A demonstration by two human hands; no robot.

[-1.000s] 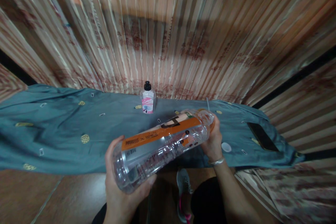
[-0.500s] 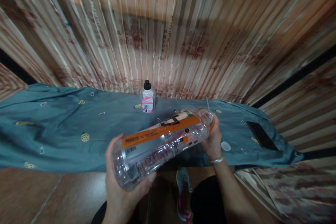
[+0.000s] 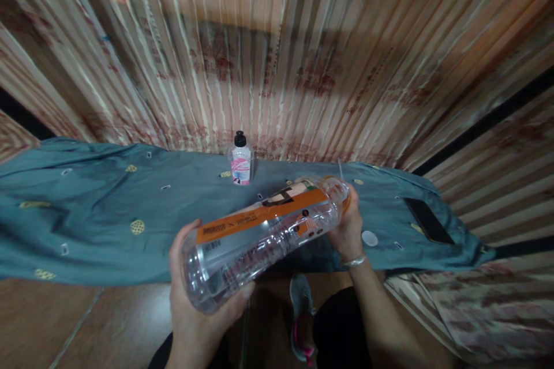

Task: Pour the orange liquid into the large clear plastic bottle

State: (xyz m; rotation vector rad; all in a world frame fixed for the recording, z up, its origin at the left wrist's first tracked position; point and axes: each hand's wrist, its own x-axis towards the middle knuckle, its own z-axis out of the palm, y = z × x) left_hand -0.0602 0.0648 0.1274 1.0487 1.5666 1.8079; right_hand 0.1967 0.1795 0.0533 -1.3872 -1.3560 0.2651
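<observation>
A large clear plastic bottle with an orange and silver label is held tilted above the cloth, its base low on the left and its neck up on the right. Wrapped round the base is my left hand, thumb along the underside. My right hand, with a silver bracelet on the wrist, grips the neck end, where something orange shows; its fingers are partly hidden behind the bottle. From behind the neck a thin pale stick or tube pokes up. Just right of that hand lies a white round disc.
A small bottle with a black cap and pink label stands upright at the back of the teal cloth-covered surface. A black phone-like slab lies at the right. Pleated curtains hang behind and at both sides.
The view has shifted slightly, so everything sits a little farther left. Both hands keep their hold on the large bottle, with hardly any movement.
</observation>
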